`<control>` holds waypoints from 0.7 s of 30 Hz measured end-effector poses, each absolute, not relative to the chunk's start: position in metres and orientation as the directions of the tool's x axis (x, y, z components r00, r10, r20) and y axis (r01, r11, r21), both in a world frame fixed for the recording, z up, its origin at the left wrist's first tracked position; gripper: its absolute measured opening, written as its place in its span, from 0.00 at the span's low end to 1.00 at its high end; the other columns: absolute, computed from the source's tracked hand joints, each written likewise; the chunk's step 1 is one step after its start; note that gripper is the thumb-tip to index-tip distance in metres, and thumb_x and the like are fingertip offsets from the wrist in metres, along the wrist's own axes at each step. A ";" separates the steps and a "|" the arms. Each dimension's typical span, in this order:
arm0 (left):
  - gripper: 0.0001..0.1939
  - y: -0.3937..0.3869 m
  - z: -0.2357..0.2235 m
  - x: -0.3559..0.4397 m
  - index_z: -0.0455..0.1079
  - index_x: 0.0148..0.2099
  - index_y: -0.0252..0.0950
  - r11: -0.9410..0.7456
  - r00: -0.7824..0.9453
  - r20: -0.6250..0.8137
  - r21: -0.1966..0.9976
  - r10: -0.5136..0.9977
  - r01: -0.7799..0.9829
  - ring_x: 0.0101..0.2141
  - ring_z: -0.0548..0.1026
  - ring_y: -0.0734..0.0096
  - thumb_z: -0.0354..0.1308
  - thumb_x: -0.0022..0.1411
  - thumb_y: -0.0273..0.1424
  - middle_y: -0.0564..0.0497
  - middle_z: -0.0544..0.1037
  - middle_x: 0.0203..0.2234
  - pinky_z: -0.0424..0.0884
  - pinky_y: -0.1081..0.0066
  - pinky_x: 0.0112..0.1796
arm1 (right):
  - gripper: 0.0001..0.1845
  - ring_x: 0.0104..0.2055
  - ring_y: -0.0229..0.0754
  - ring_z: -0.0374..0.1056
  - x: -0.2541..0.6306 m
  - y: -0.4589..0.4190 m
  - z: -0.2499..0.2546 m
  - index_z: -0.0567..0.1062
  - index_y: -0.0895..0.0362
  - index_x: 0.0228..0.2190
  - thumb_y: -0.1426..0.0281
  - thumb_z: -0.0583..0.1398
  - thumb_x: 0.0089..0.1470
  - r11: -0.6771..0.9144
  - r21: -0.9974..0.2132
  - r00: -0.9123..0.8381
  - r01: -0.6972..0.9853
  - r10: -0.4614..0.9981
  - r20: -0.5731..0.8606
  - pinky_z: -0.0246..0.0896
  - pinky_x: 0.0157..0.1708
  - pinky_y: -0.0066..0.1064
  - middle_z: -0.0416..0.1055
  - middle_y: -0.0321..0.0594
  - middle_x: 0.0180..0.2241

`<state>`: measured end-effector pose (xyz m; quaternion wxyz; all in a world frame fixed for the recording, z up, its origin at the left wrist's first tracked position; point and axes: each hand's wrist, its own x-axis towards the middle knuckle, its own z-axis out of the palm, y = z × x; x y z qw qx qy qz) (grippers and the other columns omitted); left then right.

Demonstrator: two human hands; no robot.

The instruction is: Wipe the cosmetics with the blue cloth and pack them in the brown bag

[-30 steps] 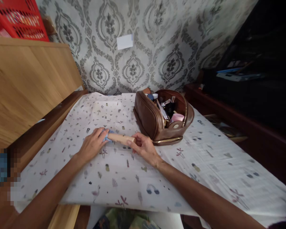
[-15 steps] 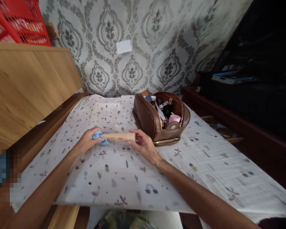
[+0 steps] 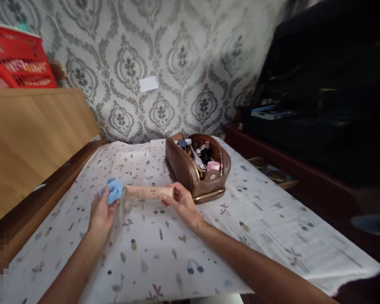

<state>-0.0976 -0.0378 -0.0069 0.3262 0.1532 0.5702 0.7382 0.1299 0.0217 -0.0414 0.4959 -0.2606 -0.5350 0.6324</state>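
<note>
A peach-coloured cosmetic tube point(image 3: 147, 192) with small print lies level in the air above the printed cloth. My right hand point(image 3: 183, 205) pinches its right end between thumb and fingers. Bunched in my left hand point(image 3: 101, 211) is a light blue cloth point(image 3: 114, 191), held just off the tube's left end. To the right stands a brown makeup bag point(image 3: 185, 169), unzipped, close behind my right hand. Several cosmetics show in its mouth, among them a pink round item point(image 3: 213, 166) and dark and clear items that I cannot make out.
A white printed tablecloth point(image 3: 164, 261) covers the table. On the left, a wooden panel point(image 3: 41, 135) carries a red plastic basket point(image 3: 25, 55). Patterned wallpaper point(image 3: 183, 55) rises behind. At the right are a dark red ledge point(image 3: 304, 173) and an open compartment point(image 3: 272, 174).
The blue cloth in my left hand has come off the tube's left end and moved left. My right hand still holds the tube. The whole view has shifted with my head.
</note>
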 end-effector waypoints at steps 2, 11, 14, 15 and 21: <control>0.02 -0.047 -0.012 -0.074 0.72 0.37 0.33 -0.092 -0.656 -0.248 0.894 0.713 -0.439 0.21 0.71 0.79 0.60 0.63 0.26 0.54 0.77 0.26 0.68 0.79 0.21 | 0.30 0.28 0.37 0.70 0.129 0.020 -0.041 0.67 0.53 0.35 0.48 0.71 0.41 0.076 -0.914 -0.332 -0.398 0.917 0.221 0.70 0.31 0.32 0.71 0.32 0.30; 0.03 -0.056 -0.010 0.019 0.78 0.37 0.33 0.021 -0.316 -0.280 0.778 0.907 -0.628 0.34 0.81 0.69 0.63 0.61 0.23 0.47 0.83 0.35 0.79 0.74 0.37 | 0.29 0.27 0.36 0.63 0.120 0.003 -0.039 0.67 0.53 0.33 0.45 0.69 0.43 0.117 -0.915 -0.363 -0.387 0.893 0.268 0.62 0.28 0.28 0.66 0.30 0.26; 0.09 -0.048 -0.005 0.016 0.77 0.37 0.32 -0.016 -0.415 -0.308 0.787 0.856 -0.617 0.31 0.81 0.72 0.56 0.66 0.21 0.47 0.83 0.34 0.79 0.76 0.33 | 0.29 0.29 0.37 0.63 0.121 0.004 -0.038 0.70 0.54 0.34 0.47 0.71 0.41 0.173 -0.921 -0.338 -0.349 0.893 0.296 0.62 0.31 0.28 0.66 0.31 0.27; 0.09 -0.046 -0.003 0.013 0.77 0.38 0.32 -0.032 -0.440 -0.301 0.795 0.846 -0.605 0.31 0.81 0.72 0.55 0.67 0.22 0.46 0.83 0.34 0.79 0.76 0.32 | 0.29 0.29 0.37 0.63 0.122 0.005 -0.036 0.70 0.54 0.35 0.47 0.71 0.41 0.188 -0.922 -0.334 -0.337 0.892 0.304 0.61 0.31 0.29 0.66 0.31 0.27; 0.13 -0.038 0.018 -0.019 0.75 0.41 0.35 -0.110 -0.566 -0.247 0.846 0.787 -0.522 0.29 0.80 0.73 0.50 0.73 0.32 0.50 0.82 0.34 0.79 0.76 0.29 | 0.25 0.31 0.38 0.61 0.131 0.004 -0.024 0.73 0.55 0.35 0.50 0.69 0.45 0.330 -0.915 -0.261 -0.232 0.885 0.385 0.59 0.29 0.27 0.67 0.33 0.28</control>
